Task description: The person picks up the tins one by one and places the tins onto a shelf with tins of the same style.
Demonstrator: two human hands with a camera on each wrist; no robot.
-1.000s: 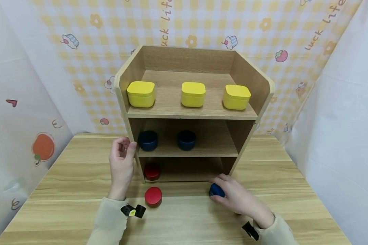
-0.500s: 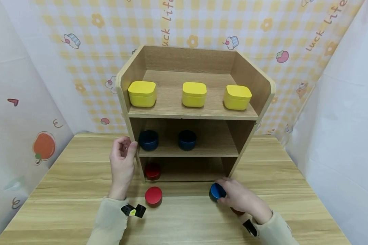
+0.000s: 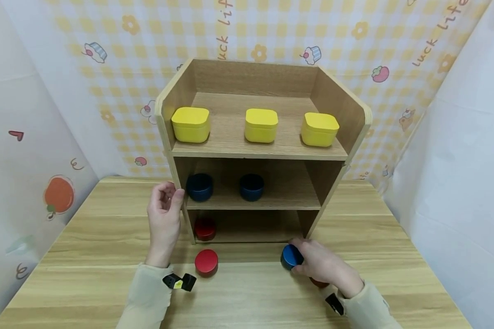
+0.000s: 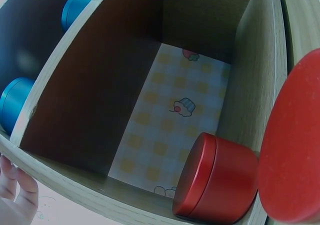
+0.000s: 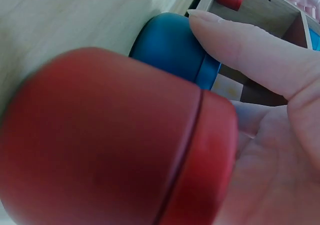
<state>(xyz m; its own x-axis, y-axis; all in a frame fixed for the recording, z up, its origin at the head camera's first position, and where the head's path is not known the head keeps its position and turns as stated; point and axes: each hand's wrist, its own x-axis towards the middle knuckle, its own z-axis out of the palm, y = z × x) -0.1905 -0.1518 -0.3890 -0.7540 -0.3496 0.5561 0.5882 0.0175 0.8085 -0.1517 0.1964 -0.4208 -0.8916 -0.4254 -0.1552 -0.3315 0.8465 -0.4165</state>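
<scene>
In the head view my right hand [image 3: 325,262] holds a blue round tin [image 3: 291,257] on the tabletop, in front of the shelf's right end. The right wrist view shows my thumb [image 5: 245,45] against that tin's side; the fingers' contact is mostly hidden. Close under my right wrist stands a red round tin [image 3: 319,283], largely covered in the head view and big in the right wrist view. My left hand [image 3: 164,224], fingers loosely curled, is at the wooden shelf unit's [image 3: 251,156] left side, thumb by the panel edge. It holds nothing.
Yellow boxes [image 3: 261,125] line the top shelf. Two blue tins [image 3: 251,188] stand on the middle shelf, at left and centre. A red tin [image 3: 205,229] sits at the bottom shelf's left end, with another red tin [image 3: 206,263] on the table before it.
My right hand has drawn slightly back to the right around the blue tin, showing more of its lid and the red tin under the wrist. My left hand stays at the shelf side.
</scene>
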